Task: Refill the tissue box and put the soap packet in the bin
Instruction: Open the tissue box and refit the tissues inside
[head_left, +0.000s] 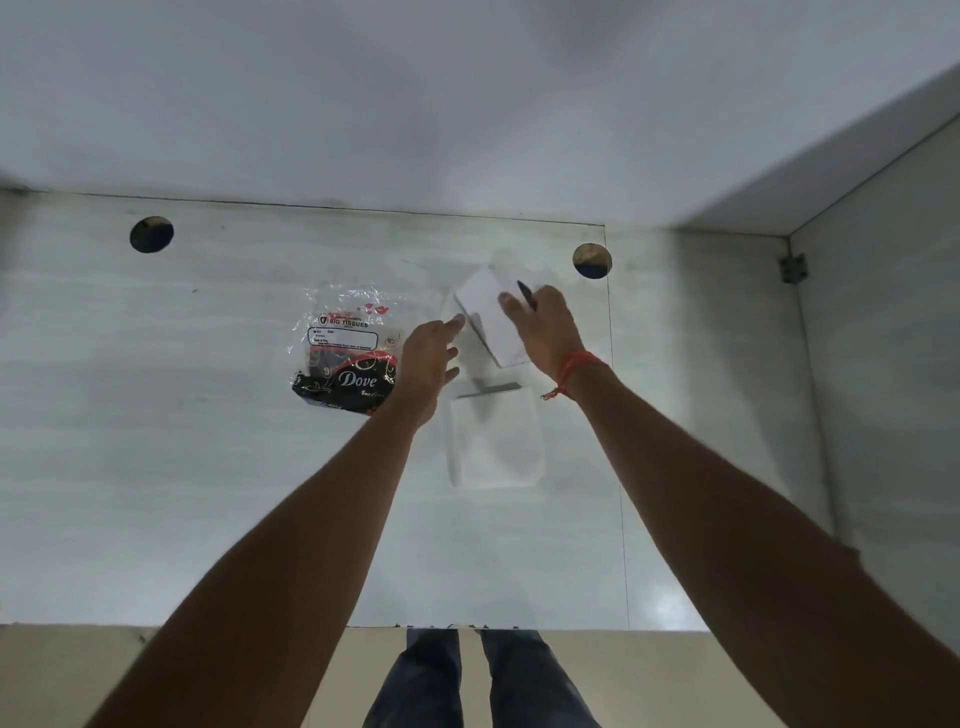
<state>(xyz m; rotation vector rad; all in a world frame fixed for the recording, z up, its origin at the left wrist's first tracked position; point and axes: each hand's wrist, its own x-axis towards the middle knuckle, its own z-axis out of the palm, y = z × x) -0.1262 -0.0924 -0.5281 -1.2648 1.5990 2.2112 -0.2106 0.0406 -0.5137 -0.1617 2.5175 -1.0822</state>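
A white tissue box lid (485, 312) is tilted up off the table, with my right hand (543, 325) gripping its right side. A thin dark object (525, 294) shows at that hand's fingers. My left hand (428, 358) is spread, and its fingertips touch the lid's left edge. Just below the lid the white tissue box base (496, 441) lies flat on the table. To the left, a black Dove soap packet (345, 387) overlaps the near end of a clear plastic tissue packet (345, 325) labelled Big Tissues. No bin is in view.
The white table (182, 441) has two round cable holes, one at the back left (151, 234) and one behind the lid (592, 260). A white wall runs along the back, and a side panel (883, 338) closes off the right. My legs show beyond the table's near edge.
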